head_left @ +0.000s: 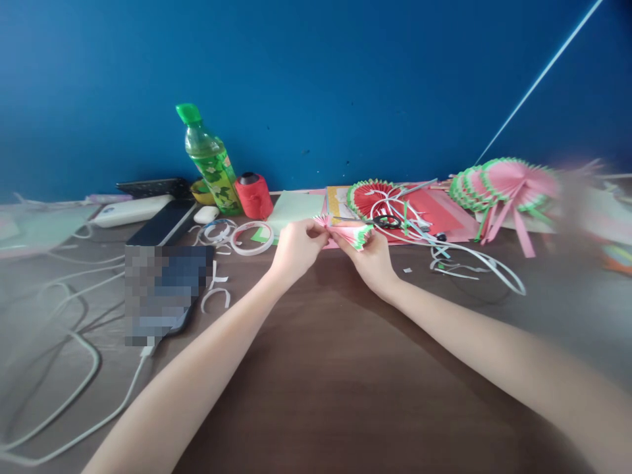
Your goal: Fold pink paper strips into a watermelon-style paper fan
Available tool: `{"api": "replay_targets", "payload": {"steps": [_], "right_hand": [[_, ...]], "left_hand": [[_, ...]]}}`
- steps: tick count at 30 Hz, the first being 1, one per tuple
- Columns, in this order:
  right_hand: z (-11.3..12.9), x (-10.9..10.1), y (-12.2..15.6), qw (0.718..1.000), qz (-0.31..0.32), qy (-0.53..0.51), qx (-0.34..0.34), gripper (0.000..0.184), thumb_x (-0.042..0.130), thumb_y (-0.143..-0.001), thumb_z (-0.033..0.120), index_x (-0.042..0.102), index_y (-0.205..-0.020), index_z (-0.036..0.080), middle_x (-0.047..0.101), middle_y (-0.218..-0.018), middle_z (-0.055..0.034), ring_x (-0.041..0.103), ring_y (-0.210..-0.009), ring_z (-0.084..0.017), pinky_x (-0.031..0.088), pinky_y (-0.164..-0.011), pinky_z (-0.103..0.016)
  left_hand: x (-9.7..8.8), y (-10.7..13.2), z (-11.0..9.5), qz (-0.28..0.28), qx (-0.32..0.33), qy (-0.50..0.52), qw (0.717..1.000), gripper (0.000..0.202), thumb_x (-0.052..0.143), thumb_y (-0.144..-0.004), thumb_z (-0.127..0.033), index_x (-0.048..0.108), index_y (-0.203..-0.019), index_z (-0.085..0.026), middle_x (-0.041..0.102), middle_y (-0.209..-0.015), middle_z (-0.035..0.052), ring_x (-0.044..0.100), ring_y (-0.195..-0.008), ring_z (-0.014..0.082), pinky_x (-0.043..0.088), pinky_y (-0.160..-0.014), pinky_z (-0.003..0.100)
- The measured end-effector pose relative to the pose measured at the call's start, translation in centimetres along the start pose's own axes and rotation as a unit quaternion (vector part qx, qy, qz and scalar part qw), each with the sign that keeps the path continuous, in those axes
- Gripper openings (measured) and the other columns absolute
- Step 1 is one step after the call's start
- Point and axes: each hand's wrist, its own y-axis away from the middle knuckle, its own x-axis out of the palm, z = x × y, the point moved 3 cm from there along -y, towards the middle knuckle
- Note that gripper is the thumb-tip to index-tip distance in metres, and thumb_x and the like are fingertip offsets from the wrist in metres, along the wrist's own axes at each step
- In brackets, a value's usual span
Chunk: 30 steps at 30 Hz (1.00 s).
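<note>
Both my hands meet over the brown table (320, 368), holding a small pleated paper fan (351, 233) that is pink with a green and white edge. My left hand (296, 249) pinches the fan's narrow end with closed fingers. My right hand (369, 258) is closed under the wider, green-edged end. The fan is held just above the table, in front of a pile of craft paper.
Finished paper fans (503, 184) lie at the back right, with scissors (390, 222) on red paper (434, 214) and loose paper strips (474, 266). At the back left stand a green bottle (210, 158), red thread spool (253, 195), tape rolls (251, 237), a phone (165, 289) and white cables (74, 388).
</note>
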Motion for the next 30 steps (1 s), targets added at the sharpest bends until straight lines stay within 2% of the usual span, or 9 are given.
{"api": "replay_targets", "payload": {"steps": [10, 15, 23, 27, 30], "right_hand": [[0.2, 0.1, 0.2, 1.0, 0.01, 0.015, -0.017, 0.024, 0.071, -0.069, 0.029, 0.069, -0.09, 0.018, 0.072, -0.094, -0.006, 0.065, -0.092, -0.021, 0.049, -0.086, -0.034], [-0.2, -0.1, 0.1, 1.0, -0.005, -0.005, 0.027, 0.02, 0.07, -0.069, 0.029, 0.07, -0.086, 0.018, 0.072, -0.09, -0.0051, 0.066, -0.09, -0.021, 0.049, -0.086, -0.035], [-1.7, 0.0, -0.4, 0.985, -0.036, -0.12, 0.115, 0.018, 0.07, -0.067, 0.032, 0.068, -0.078, 0.018, 0.072, -0.082, -0.0042, 0.067, -0.082, -0.021, 0.052, -0.082, -0.037], [-2.2, -0.2, -0.6, 0.97, -0.068, -0.169, 0.16, 0.023, 0.074, -0.061, 0.035, 0.064, -0.073, 0.018, 0.072, -0.078, -0.0039, 0.067, -0.077, -0.022, 0.054, -0.081, -0.041], [-2.6, -0.4, -0.8, 0.962, -0.078, -0.194, 0.177, 0.027, 0.075, -0.058, 0.037, 0.061, -0.073, 0.02, 0.071, -0.078, -0.0036, 0.068, -0.077, -0.023, 0.054, -0.08, -0.043]], "left_hand": [[0.0, 0.0, 0.0, -0.005, 0.026, -0.014, 1.0, 0.009, 0.052, -0.068, -0.019, 0.057, -0.061, -0.016, 0.059, -0.061, -0.0022, 0.051, -0.06, 0.011, 0.038, -0.058, 0.023], [0.2, -0.2, 0.4, 0.017, 0.028, 0.017, 0.999, 0.009, 0.05, -0.068, -0.02, 0.058, -0.064, -0.016, 0.06, -0.064, -0.0012, 0.053, -0.063, 0.0118, 0.039, -0.06, 0.023], [-0.1, -0.6, 0.9, 0.031, 0.009, 0.012, 0.999, 0.008, 0.05, -0.064, -0.021, 0.057, -0.062, -0.016, 0.059, -0.061, -0.0017, 0.054, -0.061, 0.0121, 0.04, -0.06, 0.023], [-1.3, -1.2, 1.2, 0.034, -0.003, -0.031, 0.999, 0.007, 0.051, -0.061, -0.021, 0.055, -0.058, -0.017, 0.054, -0.052, -0.0026, 0.049, -0.051, 0.0109, 0.036, -0.052, 0.023], [-2.8, -1.9, 2.1, 0.045, -0.042, -0.08, 0.995, 0.007, 0.051, -0.06, -0.022, 0.056, -0.056, -0.018, 0.049, -0.045, -0.0034, 0.044, -0.045, 0.011, 0.032, -0.047, 0.023]]}}
